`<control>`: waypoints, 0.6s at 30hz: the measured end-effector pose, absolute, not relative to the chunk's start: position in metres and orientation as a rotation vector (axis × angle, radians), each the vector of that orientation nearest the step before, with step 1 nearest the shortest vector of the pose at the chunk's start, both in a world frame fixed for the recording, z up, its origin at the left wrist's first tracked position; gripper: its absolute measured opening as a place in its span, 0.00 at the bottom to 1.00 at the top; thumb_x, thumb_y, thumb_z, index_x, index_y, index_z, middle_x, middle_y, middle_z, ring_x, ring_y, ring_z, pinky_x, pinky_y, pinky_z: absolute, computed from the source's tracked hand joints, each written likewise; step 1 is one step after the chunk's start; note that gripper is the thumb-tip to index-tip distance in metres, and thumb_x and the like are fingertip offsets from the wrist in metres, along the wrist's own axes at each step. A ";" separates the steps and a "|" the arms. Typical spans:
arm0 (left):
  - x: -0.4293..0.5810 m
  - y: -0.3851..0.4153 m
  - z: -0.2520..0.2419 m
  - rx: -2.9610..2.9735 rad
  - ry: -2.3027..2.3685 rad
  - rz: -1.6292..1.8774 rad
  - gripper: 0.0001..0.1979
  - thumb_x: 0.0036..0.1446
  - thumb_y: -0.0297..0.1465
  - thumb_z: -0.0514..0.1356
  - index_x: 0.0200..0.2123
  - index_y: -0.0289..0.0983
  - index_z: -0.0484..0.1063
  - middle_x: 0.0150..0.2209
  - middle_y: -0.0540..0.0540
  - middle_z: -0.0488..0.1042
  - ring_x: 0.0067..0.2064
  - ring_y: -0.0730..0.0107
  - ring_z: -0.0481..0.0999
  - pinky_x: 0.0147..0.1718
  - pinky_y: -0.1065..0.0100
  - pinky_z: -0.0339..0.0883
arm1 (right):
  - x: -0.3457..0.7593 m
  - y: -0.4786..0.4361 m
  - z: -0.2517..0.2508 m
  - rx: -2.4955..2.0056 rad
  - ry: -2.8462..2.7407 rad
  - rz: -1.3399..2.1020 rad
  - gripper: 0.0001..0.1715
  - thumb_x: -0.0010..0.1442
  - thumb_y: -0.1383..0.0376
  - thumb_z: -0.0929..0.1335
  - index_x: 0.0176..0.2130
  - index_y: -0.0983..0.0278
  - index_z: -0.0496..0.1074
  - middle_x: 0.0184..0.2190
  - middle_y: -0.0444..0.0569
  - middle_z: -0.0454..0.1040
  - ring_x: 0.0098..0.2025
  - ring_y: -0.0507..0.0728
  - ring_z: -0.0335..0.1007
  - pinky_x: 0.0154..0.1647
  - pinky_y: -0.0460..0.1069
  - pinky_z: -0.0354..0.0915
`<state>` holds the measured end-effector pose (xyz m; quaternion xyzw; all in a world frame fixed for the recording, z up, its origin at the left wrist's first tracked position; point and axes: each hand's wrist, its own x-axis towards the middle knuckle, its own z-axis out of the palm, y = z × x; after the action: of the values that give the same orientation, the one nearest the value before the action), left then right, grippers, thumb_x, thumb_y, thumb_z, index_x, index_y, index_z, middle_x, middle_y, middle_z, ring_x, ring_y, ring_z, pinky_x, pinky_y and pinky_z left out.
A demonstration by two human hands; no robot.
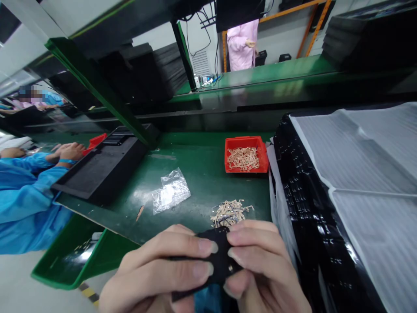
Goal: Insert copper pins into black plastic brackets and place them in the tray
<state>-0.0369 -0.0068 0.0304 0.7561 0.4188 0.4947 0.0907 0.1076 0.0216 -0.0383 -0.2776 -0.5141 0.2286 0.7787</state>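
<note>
A small flat black part [217, 256] is held up between both hands at the bottom middle of the head view. My left hand [156, 269] is closed on its left side, two fingers lying across its face. Closed on the right end is my right hand [263, 265], its fingertips and thumb pinching the edge. A tiny shiny spot shows near that edge; what kind of part it is I cannot make out. Just beyond the hands lies a loose pile of small tan strips [230, 213] on the green table [202, 174].
A red bin [246, 168] holds more tan strips. Clear plastic bags [171, 191] lie left of it. Black trays with white sheeting [368, 152] flank the right side. At left are a black box [97, 169], a green bin [71, 278] and a co-worker's blue sleeve [35, 187].
</note>
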 end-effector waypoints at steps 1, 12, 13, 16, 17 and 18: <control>-0.042 -0.009 0.033 2.294 1.230 1.393 0.10 0.69 0.40 0.67 0.38 0.40 0.82 0.39 0.48 0.89 0.32 0.65 0.89 0.38 0.66 0.89 | 0.108 0.020 -0.038 -0.598 -1.101 0.481 0.09 0.72 0.66 0.71 0.37 0.65 0.77 0.37 0.46 0.81 0.37 0.54 0.79 0.37 0.54 0.80; -0.051 -0.020 0.044 2.299 1.141 1.257 0.09 0.70 0.39 0.65 0.39 0.42 0.82 0.39 0.48 0.89 0.32 0.64 0.90 0.40 0.64 0.89 | 0.101 0.011 -0.031 -0.619 -1.080 0.382 0.18 0.72 0.60 0.71 0.30 0.62 0.72 0.35 0.40 0.79 0.37 0.51 0.75 0.37 0.54 0.76; -0.051 -0.020 0.043 2.268 1.125 1.263 0.09 0.70 0.39 0.65 0.40 0.42 0.82 0.40 0.47 0.89 0.33 0.64 0.90 0.41 0.64 0.89 | 0.100 0.011 -0.031 -0.617 -1.100 0.377 0.19 0.72 0.61 0.71 0.29 0.62 0.72 0.36 0.40 0.79 0.39 0.52 0.74 0.38 0.54 0.76; -0.049 -0.021 0.040 2.131 1.085 1.264 0.09 0.69 0.38 0.66 0.43 0.40 0.83 0.42 0.45 0.89 0.36 0.61 0.90 0.41 0.62 0.89 | 0.100 0.010 -0.033 -0.605 -1.095 0.346 0.23 0.76 0.64 0.67 0.27 0.64 0.71 0.35 0.40 0.79 0.39 0.51 0.74 0.39 0.54 0.75; -0.048 -0.021 0.039 2.088 1.070 1.274 0.09 0.69 0.38 0.67 0.44 0.39 0.83 0.42 0.45 0.89 0.37 0.61 0.90 0.40 0.62 0.88 | 0.100 0.011 -0.033 -0.603 -1.084 0.340 0.24 0.76 0.65 0.66 0.27 0.64 0.70 0.34 0.40 0.79 0.39 0.51 0.74 0.39 0.54 0.75; -0.047 -0.020 0.038 2.057 1.056 1.271 0.09 0.69 0.38 0.67 0.44 0.39 0.83 0.42 0.44 0.89 0.37 0.60 0.90 0.40 0.62 0.88 | 0.099 0.011 -0.033 -0.604 -1.070 0.339 0.24 0.77 0.65 0.65 0.26 0.64 0.70 0.33 0.40 0.79 0.38 0.51 0.74 0.38 0.54 0.74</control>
<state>-0.0474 -0.0201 0.0381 0.7550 0.3875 0.4667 0.2490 0.0995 0.0111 -0.0333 -0.2817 -0.4995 0.1584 0.8037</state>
